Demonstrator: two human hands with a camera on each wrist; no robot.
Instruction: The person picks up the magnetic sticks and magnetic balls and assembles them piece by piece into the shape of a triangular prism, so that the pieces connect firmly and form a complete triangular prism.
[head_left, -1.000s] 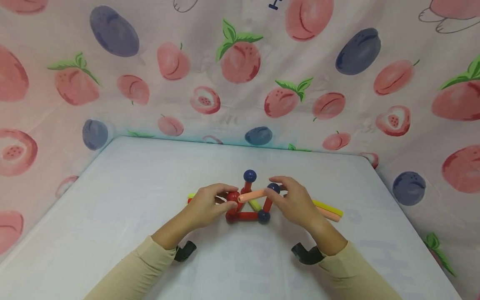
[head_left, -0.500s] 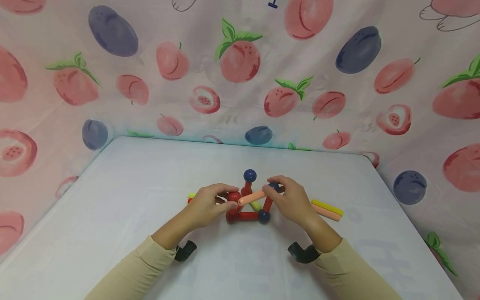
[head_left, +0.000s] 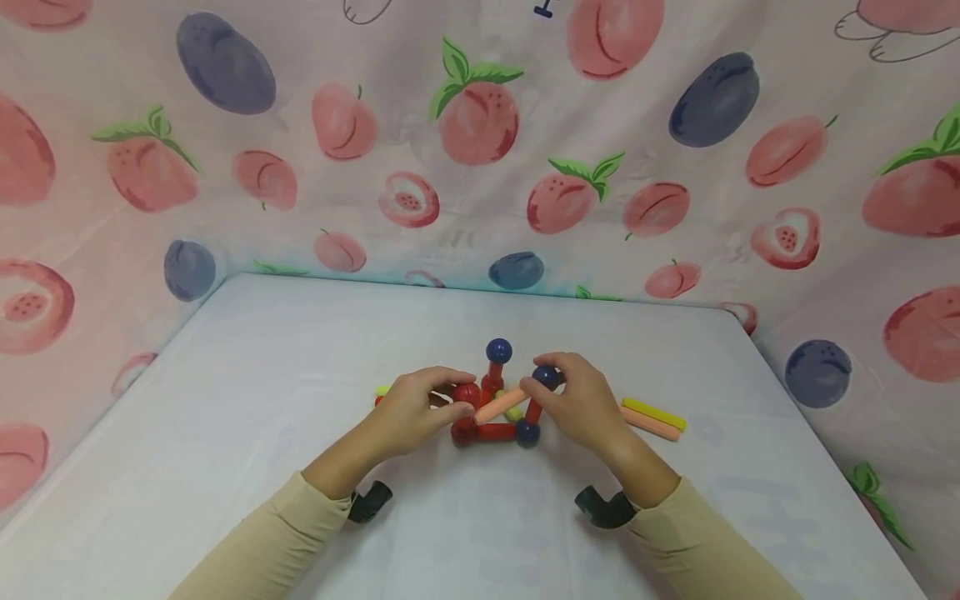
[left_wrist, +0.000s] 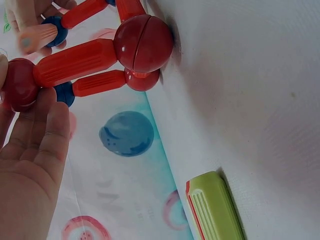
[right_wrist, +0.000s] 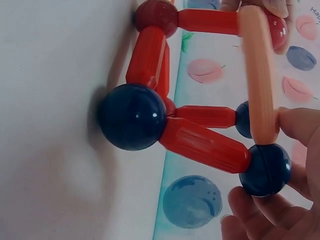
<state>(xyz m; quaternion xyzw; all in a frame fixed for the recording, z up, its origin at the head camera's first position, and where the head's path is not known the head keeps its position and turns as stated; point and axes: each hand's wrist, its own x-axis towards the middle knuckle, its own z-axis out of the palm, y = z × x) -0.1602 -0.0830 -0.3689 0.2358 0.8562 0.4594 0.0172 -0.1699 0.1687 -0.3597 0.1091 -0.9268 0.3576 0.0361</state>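
A frame of red rods and red and blue balls stands on the white table, its base rod running between a red ball and a blue ball. My left hand grips the upper red ball on top of a red upright. Opposite it, my right hand holds the upper blue ball, thumb against an orange rod. This rod meets the blue ball at one end; its other end points toward the left hand, overlapping the red ball's area in the right wrist view. Behind rises another upright topped by a blue ball.
To the right lie a yellow rod and another orange rod, side by side. A yellow-green rod with a red one beside it lies left, partly hidden by the left hand. A fruit-print cloth hangs behind the table.
The orange rod's left end has tipped down and slightly left. My right hand has shifted a little left with the blue ball, while the left hand has stayed put.
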